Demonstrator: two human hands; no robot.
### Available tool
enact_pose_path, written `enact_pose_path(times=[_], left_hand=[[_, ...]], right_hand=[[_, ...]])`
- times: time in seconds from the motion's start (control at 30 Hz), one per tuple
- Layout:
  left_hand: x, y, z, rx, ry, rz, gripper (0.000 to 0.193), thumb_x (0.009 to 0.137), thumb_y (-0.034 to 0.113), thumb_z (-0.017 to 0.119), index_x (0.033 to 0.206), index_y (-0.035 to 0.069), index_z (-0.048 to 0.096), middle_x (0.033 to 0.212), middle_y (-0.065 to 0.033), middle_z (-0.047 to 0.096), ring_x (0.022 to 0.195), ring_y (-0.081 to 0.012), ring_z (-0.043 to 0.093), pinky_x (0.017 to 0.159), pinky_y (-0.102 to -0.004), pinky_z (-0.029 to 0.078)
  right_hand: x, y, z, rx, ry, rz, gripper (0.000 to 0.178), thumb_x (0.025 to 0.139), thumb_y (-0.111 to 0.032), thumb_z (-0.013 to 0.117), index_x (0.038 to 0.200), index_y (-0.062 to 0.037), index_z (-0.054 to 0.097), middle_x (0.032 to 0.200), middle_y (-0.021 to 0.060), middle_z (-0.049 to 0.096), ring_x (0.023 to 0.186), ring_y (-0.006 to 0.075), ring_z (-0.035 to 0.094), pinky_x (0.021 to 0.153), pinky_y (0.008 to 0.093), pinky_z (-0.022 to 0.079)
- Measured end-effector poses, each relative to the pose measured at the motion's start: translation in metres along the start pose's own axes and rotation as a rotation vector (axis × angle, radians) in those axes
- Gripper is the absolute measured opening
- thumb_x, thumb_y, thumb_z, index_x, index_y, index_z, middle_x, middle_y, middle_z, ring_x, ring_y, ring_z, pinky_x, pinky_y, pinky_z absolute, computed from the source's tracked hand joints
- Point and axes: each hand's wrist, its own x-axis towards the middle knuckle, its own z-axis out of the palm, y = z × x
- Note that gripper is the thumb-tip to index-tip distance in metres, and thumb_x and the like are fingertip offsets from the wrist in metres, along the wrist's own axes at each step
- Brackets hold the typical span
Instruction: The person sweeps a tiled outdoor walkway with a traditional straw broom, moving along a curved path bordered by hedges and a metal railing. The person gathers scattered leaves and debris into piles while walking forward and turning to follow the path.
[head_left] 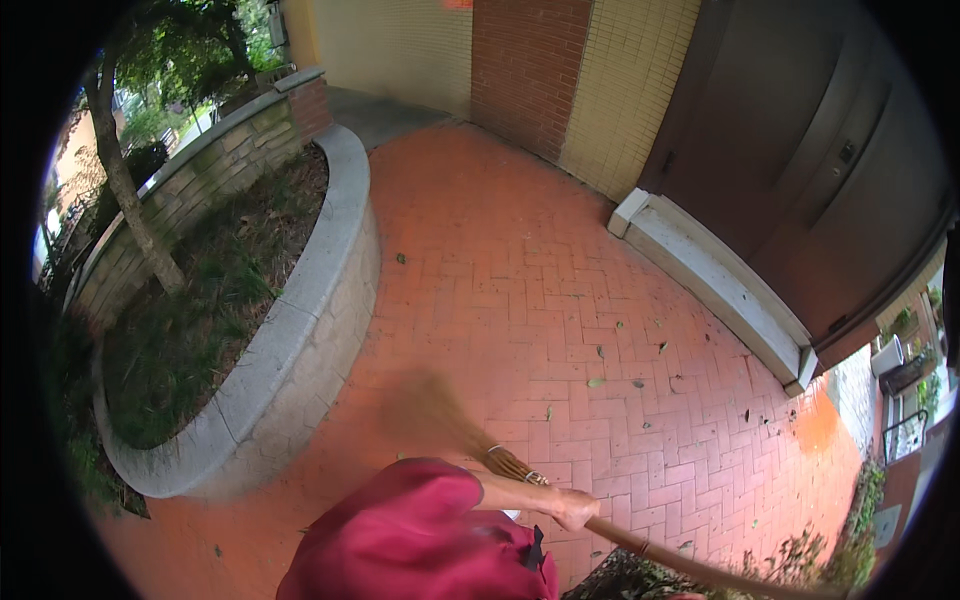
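Note:
My left hand (575, 508) is closed around the wooden handle of a straw broom (505, 462), just above its wire-bound neck. The broom slants across my front, and its bristles, smeared by motion, reach to the far left over the red brick paving (480, 330). From my grip the handle runs to the lower right and out at the lower edge. My left arm comes out of a loose red sleeve (410, 500). I cannot make out my right hand. Small leaves (597, 383) lie scattered over the bricks, mostly right of the bristles.
On the left curves a stone planter wall (330, 240) with a pale cap, holding grass and a tree (130, 190). At the right a stone step (715, 275) fronts a dark door (800, 130). A brick wall (525, 70) stands behind. Low plants (800, 560) grow at lower right.

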Motion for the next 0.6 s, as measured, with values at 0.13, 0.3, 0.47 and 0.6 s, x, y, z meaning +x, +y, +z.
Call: enact_pose_path(times=[0.13, 0.3, 0.47, 0.6], left_hand=[[0.078, -0.003, -0.003, 0.208, -0.070, 0.042, 0.012, 0.057, 0.000, 0.059, 0.065, -0.003, 0.066, 0.066, -0.0242, 0.065, 0.068, -0.0343, 0.070, 0.055, -0.0446, 0.053], [0.202, -0.052, -0.057, 0.378, -0.248, 0.030, 0.011, 0.050, -0.001, 0.055, 0.055, -0.002, 0.064, 0.060, -0.0215, 0.064, 0.062, -0.0325, 0.068, 0.050, -0.0440, 0.052], [0.355, -0.079, -0.151, 0.348, -0.367, 0.243, 0.007, 0.054, 0.003, 0.060, 0.057, 0.001, 0.066, 0.062, -0.0183, 0.065, 0.060, -0.0308, 0.066, 0.051, -0.0442, 0.052], [0.484, -0.049, -0.208, 0.320, -0.510, 0.335, 0.012, 0.060, 0.007, 0.066, 0.072, 0.006, 0.070, 0.073, -0.0161, 0.068, 0.069, -0.0316, 0.066, 0.058, -0.0442, 0.054]], right_hand=[[0.073, -0.002, 0.123, 0.052, -0.411, -0.136, 0.023, 0.095, -0.023, 0.051, 0.097, -0.0017, 0.060, 0.087, 0.0098, 0.060, 0.087, 0.0217, 0.057, 0.086, 0.0435, 0.045], [0.152, 0.003, 0.173, 0.079, -0.652, -0.268, 0.024, 0.094, -0.025, 0.054, 0.098, -0.0019, 0.058, 0.086, 0.0088, 0.057, 0.084, 0.0212, 0.055, 0.081, 0.0409, 0.045], [0.187, -0.074, 0.172, 0.063, -0.641, -0.606, 0.026, 0.094, -0.027, 0.057, 0.098, -0.0022, 0.056, 0.085, 0.0079, 0.055, 0.082, 0.0207, 0.053, 0.075, 0.0383, 0.044], [0.185, -0.128, 0.196, -0.052, -0.457, -0.944, 0.026, 0.094, -0.028, 0.058, 0.098, -0.0028, 0.055, 0.084, 0.0069, 0.053, 0.080, 0.0202, 0.051, 0.071, 0.0364, 0.044]])
